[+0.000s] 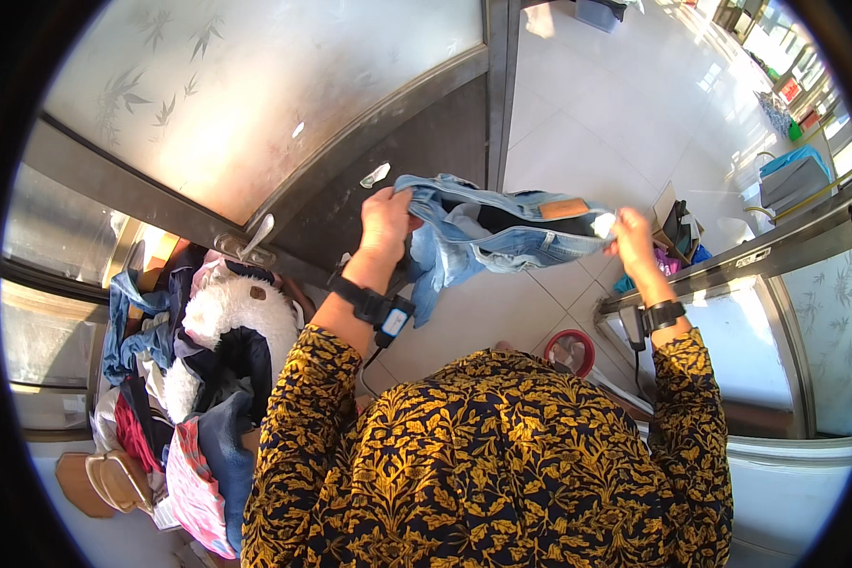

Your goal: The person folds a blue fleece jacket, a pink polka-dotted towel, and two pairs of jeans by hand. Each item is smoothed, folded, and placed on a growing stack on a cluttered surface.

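A pair of light-blue jeans (511, 241) is stretched by its waistband between my two hands, with the waist opening facing up and a brown patch on the band. My left hand (387, 220) grips one end of the waistband. At the other end, my right hand (632, 238) is closed on the band, beside a small white patch. Below my left hand hangs a bunched part of the denim. Both wrists carry black straps with small devices.
To the left lies a heap of clothes with a fluffy white garment (234, 312). A door with a metal handle (255, 238) stands ahead on the left. A red bin (570, 353) is on the tiled floor, and a cardboard box (664, 213) holding items is at the right.
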`<control>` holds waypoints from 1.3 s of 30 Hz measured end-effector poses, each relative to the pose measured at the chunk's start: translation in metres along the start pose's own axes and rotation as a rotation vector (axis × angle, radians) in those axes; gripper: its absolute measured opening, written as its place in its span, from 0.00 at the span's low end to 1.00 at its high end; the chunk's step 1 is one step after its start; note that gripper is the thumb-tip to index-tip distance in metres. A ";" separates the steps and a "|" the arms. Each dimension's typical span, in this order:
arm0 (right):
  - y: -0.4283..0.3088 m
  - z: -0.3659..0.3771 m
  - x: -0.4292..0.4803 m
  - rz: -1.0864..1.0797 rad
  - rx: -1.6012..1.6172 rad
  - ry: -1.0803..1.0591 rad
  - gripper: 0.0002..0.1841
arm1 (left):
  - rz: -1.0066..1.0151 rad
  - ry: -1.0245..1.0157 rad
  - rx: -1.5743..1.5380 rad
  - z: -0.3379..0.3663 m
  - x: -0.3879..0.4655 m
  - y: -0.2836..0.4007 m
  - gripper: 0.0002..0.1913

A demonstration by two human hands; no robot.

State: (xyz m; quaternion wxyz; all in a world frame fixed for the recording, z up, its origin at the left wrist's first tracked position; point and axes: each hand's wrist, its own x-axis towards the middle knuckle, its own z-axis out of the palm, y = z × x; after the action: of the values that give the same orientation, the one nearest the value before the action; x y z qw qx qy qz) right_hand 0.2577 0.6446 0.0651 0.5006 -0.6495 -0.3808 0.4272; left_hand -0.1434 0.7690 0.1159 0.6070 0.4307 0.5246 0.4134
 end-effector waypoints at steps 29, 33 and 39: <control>-0.206 -0.003 -0.020 -0.033 0.131 -0.312 0.14 | 0.013 0.009 -0.008 -0.040 -0.048 0.023 0.03; -0.195 0.019 -0.033 -0.095 0.285 -0.295 0.12 | 0.273 -0.050 0.233 -0.047 -0.046 -0.006 0.06; -0.210 0.050 -0.040 -0.148 0.460 -0.320 0.09 | 0.455 -0.474 0.396 -0.037 -0.081 -0.043 0.57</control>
State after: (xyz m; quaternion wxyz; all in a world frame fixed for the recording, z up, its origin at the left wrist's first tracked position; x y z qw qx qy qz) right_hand 0.1827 0.6682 0.2704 0.5982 -0.4137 -0.3943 0.5618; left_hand -0.1869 0.6829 0.0945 0.5091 0.7288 0.3302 0.3171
